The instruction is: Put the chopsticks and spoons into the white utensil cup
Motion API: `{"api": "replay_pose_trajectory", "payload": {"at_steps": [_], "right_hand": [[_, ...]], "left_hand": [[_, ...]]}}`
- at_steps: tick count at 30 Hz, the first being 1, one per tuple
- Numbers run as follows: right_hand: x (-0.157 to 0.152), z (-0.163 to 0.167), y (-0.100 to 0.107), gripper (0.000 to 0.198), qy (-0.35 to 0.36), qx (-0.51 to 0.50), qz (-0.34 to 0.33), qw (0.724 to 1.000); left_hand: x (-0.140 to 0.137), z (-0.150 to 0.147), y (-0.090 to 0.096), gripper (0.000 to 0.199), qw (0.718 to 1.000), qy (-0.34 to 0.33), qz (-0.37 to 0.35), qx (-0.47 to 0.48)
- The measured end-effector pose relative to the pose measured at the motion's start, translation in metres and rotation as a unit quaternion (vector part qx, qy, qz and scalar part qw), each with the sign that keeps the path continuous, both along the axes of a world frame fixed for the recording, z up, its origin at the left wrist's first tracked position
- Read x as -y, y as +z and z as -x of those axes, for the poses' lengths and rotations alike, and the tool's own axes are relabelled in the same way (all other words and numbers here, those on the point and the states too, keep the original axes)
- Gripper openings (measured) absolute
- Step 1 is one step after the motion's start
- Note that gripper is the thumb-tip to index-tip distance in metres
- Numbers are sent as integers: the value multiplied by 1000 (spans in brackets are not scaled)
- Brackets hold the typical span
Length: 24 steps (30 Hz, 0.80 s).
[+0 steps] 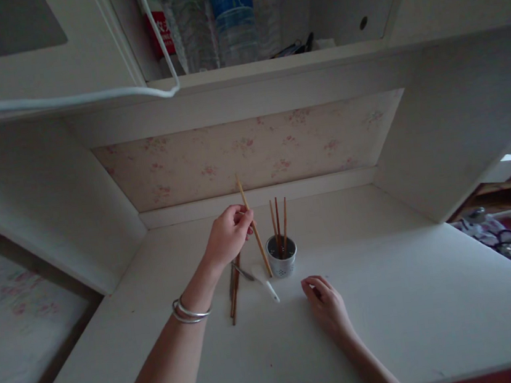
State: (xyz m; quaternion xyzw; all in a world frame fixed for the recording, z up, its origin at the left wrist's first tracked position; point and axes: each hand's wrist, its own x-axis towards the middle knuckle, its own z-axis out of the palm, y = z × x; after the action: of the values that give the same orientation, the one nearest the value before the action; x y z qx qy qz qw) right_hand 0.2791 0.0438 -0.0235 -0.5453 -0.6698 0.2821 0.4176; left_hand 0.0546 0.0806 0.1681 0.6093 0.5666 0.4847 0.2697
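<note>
- The left hand (229, 235) is above the desk (371, 301), thumb and fingers pinching a pale chopstick (262, 253) partway along its length.
- That chopstick leans, its upper end toward the back wall and its lower end just left of the cup (283, 267); whether the tip touches the desk cannot be told.
- The right hand (328, 304) is nearest the cup, in front of it and to its right, fingers loosely curled; whether they meet the thumb cannot be told.
- The cup stands upright, with three sticks (277, 220) rising from it.
- Darker sticks (235, 296) lie on the desk beside the left forearm, their far ends near the left hand.
- Between them and the cup lie a silver utensil (245, 273) and a white utensil (272, 291), close together.
- Two bangles (191, 314) circle the left wrist.
- Bottles (235, 29) stand on the shelf overhead; a white cable (86, 98) hangs in front at left.
</note>
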Motion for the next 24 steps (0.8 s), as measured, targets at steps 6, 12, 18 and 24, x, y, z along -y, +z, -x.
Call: {"api": "replay_pose_trajectory", "payload": {"at_steps": [6, 12, 18, 24], "right_hand": [[-1, 0, -5, 30, 2, 1, -6, 1000], [-1, 1, -7, 31, 6, -1, -5, 1000], [0, 0, -4, 31, 13, 3, 2, 1000], [-1, 0, -5, 31, 14, 5, 4, 1000]], "left_hand": [[-23, -19, -3, 26, 999, 23, -30, 2], [-40, -17, -23, 27, 996, 75, -24, -30], [-47, -17, -35, 24, 994, 86, -27, -64], [-47, -20, -47, 19, 989, 83, -16, -118]]}}
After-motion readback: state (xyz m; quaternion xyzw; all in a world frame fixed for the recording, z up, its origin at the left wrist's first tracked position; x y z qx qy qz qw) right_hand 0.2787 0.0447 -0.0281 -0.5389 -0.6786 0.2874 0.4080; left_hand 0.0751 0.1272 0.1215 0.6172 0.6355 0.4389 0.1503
